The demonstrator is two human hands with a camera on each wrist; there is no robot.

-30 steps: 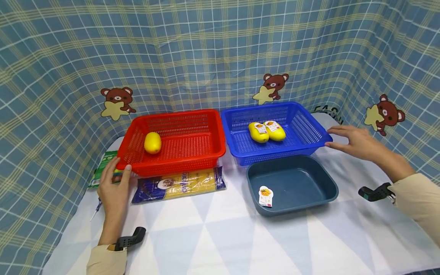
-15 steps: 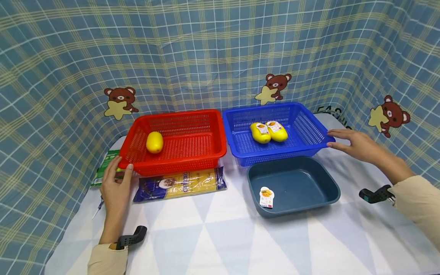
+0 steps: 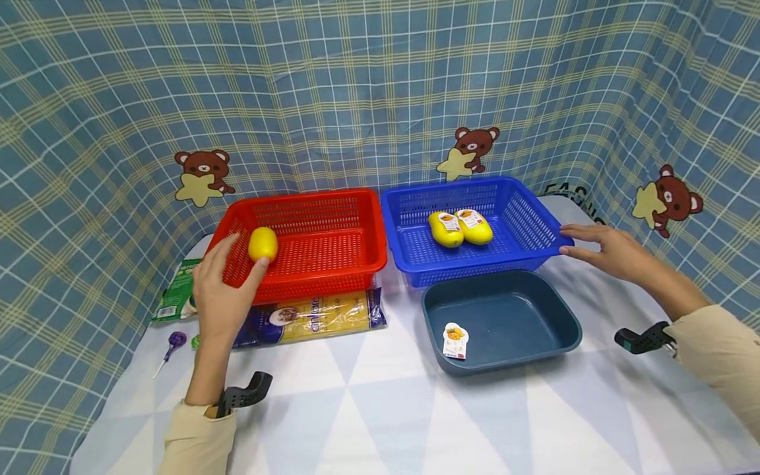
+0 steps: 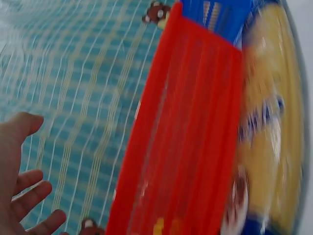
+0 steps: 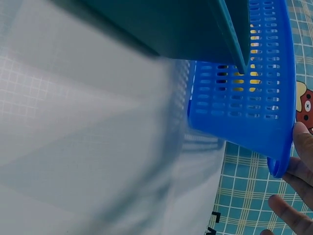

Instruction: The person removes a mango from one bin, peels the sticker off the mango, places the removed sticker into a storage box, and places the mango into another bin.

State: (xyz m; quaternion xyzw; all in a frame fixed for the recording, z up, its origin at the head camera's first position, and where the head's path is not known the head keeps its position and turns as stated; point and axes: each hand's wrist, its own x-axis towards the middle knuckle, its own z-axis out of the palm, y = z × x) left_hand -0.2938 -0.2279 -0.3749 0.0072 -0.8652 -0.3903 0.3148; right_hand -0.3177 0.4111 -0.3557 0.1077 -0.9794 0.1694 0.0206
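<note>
Here, left hand (image 3: pixel 224 300) by red basket (image 3: pixel 323 254), right hand (image 3: pixel 617 254) touching blue basket (image 3: pixel 516 227), fingers of each apart, lollipop (image 3: pixel 176 340) head-view only

Both forearms were covered by beige cloth, seen as a left sleeve (image 3: pixel 198 439) and a right sleeve (image 3: pixel 721 366), while the left hand (image 3: pixel 224 300) and right hand (image 3: pixel 617 254) were bare. At the left wrist, a black, bent device (image 3: pixel 248 392) was worn, its side pierced by small holes. A matching black device (image 3: pixel 647 338) was worn at the right wrist, marked by a dark green patch (image 3: pixel 628 345) near its tip.
</note>
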